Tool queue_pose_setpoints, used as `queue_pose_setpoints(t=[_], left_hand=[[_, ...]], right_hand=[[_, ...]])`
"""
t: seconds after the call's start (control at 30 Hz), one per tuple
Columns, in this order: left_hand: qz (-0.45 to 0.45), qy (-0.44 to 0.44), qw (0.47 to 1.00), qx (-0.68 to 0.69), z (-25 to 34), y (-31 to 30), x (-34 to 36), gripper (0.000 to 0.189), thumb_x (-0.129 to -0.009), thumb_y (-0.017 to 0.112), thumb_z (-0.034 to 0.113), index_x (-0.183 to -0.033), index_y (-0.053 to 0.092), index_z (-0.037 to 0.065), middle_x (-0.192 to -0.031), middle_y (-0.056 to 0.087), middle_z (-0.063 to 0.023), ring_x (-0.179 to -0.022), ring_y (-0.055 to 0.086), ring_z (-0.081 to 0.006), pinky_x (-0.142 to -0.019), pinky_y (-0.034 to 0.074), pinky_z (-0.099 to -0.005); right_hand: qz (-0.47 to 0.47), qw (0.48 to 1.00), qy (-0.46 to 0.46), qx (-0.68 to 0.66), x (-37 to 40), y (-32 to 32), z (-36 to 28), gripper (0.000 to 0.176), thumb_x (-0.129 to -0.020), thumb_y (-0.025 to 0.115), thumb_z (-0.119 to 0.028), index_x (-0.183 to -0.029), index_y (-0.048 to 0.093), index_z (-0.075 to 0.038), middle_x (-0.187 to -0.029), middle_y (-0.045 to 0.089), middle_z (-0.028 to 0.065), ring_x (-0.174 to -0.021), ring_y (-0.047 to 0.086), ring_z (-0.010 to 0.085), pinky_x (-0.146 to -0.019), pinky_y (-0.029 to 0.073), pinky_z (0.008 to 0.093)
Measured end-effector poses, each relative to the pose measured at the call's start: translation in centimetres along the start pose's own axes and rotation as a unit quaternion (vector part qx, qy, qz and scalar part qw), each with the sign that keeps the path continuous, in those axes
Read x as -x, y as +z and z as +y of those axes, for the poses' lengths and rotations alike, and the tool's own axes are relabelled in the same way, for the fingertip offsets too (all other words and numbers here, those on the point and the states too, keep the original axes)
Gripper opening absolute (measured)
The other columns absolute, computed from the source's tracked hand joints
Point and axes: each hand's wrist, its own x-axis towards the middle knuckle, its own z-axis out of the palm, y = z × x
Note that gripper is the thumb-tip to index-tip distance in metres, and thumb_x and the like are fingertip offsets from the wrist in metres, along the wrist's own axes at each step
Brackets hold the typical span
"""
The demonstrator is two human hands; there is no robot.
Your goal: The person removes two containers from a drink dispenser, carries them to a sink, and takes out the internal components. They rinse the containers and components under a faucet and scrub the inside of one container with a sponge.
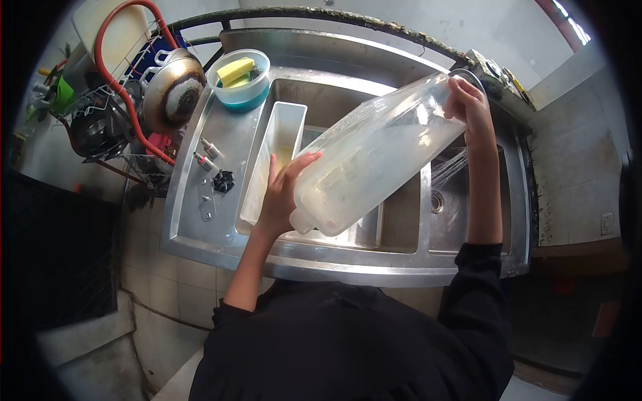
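A large translucent plastic container [381,154] is held tilted over the sink, its rim end up to the right and its base low at the left. My right hand [468,107] is closed on the rim, fingers folded over the edge. Against the lower left end, my left hand [281,197] supports the container with its fingers partly spread; part of its palm is hidden. Streaks of water [449,168] fall beneath the rim into the right basin. Just left of my left hand, a long white plastic bin [287,123] stands at the left side of the sink.
On the steel drainboard [190,217] stand a tub [242,100] of bluish liquid with a yellow sponge [235,69], two small metal fittings [206,160], a black knob [224,180] and a metal plate [206,207]. A dish rack with a scorched pot [175,93] and red hose [110,73] is at left.
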Motion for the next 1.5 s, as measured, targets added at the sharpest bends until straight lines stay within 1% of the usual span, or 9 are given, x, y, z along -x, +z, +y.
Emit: queue_pose_setpoints(t=[0.07,0.17,0.3,0.47,0.83,1.1,1.27,1.33,1.5], left_hand=[[-0.019,0.096,0.99,0.106,0.2,0.5,-1.5,0.098,-0.048,0.082,0.046,-0.125,0.034,0.011,-0.125,0.048,-0.0161,-0.119,0.046,-0.031,-0.105,0.01,-0.0583],[-0.008,0.094,0.966,0.242,1.2,1.9,-4.0,0.1,-0.044,0.084,0.041,-0.125,0.034,0.01,-0.124,0.049,-0.0155,-0.117,0.047,-0.0301,-0.107,0.01,-0.0545],[-0.004,0.149,0.946,0.288,5.2,0.9,-9.7,0.094,-0.042,0.082,0.032,-0.122,0.041,0.005,-0.119,0.052,-0.0139,-0.108,0.053,-0.0267,-0.097,0.038,-0.0407],[-0.099,0.265,0.931,0.233,8.7,-0.6,-16.1,0.091,-0.04,0.081,0.031,-0.12,0.047,0.005,-0.115,0.055,-0.011,-0.103,0.056,-0.0239,-0.088,0.044,-0.0357],[-0.144,0.334,0.923,0.128,11.9,-1.5,-16.3,0.092,-0.039,0.08,0.036,-0.123,0.049,0.015,-0.112,0.057,-0.0044,-0.096,0.058,-0.0227,-0.082,0.046,-0.0359],[-0.041,0.205,0.959,0.19,9.2,-4.7,-7.3,0.095,-0.049,0.082,0.033,-0.13,0.039,0.008,-0.129,0.045,-0.0162,-0.124,0.038,-0.0313,-0.102,0.03,-0.0436],[-0.149,0.002,0.977,0.15,6.6,-7.5,2.2,0.068,-0.066,0.07,0.013,-0.128,0.042,0.006,-0.129,0.047,-0.0136,-0.12,0.045,-0.0263,-0.1,0.034,-0.0394],[-0.112,-0.203,0.944,0.235,6.8,-7.5,4.2,0.057,-0.072,0.061,0.005,-0.126,0.043,0.005,-0.124,0.05,-0.0132,-0.115,0.049,-0.0218,-0.097,0.035,-0.0351],[-0.053,-0.229,0.942,0.239,7.8,-5.3,2.6,0.045,-0.078,0.05,0.003,-0.123,0.046,0.004,-0.112,0.057,-0.0095,-0.108,0.053,-0.0179,-0.094,0.037,-0.033]], right_hand=[[0.032,0.999,0.001,-0.008,0.7,-2.2,1.0,0.025,-0.085,0.06,-0.028,-0.087,0.059,-0.003,-0.057,0.056,0.003,-0.046,0.049,0.0079,-0.045,0.035,0.0183],[0.084,0.996,0.009,-0.037,1.9,-5.5,4.2,0.023,-0.086,0.06,-0.03,-0.086,0.059,-0.006,-0.058,0.055,0.0001,-0.047,0.047,0.0058,-0.044,0.032,0.0176],[0.141,0.976,0.075,-0.146,5.8,-7.0,7.2,0.015,-0.088,0.057,-0.024,-0.086,0.06,-0.009,-0.06,0.053,-0.0028,-0.052,0.05,0.0054,-0.045,0.036,0.0167],[0.214,0.879,0.185,-0.385,8.5,-6.0,10.7,0.007,-0.087,0.055,-0.021,-0.088,0.054,-0.013,-0.058,0.046,-0.0034,-0.051,0.044,0.0068,-0.045,0.034,0.0174],[0.211,0.881,0.179,-0.383,10.3,-5.7,12.9,0.018,-0.081,0.065,-0.03,-0.084,0.054,-0.016,-0.068,0.047,-0.0089,-0.056,0.042,0.001,-0.05,0.038,0.0148],[0.111,0.97,0.014,-0.217,9.9,-7.0,1.7,0.022,-0.084,0.063,-0.03,-0.08,0.059,-0.009,-0.061,0.051,-0.0032,-0.052,0.047,0.0058,-0.05,0.036,0.0189],[0.044,0.996,-0.08,-0.009,8.3,-5.3,-3.7,0.024,-0.085,0.061,-0.03,-0.078,0.06,-0.006,-0.055,0.054,0.0003,-0.047,0.049,0.0061,-0.047,0.033,0.0165],[0.009,0.996,-0.087,0.033,6.8,-3.7,-4.5,0.025,-0.085,0.061,-0.029,-0.078,0.06,-0.006,-0.054,0.054,0.0004,-0.047,0.049,0.0063,-0.046,0.034,0.0173],[-0.137,0.971,-0.136,0.139,1.9,0.7,-4.6,0.022,-0.085,0.056,-0.021,-0.078,0.06,-0.001,-0.054,0.054,0.0015,-0.048,0.052,0.0078,-0.048,0.04,0.0195]])
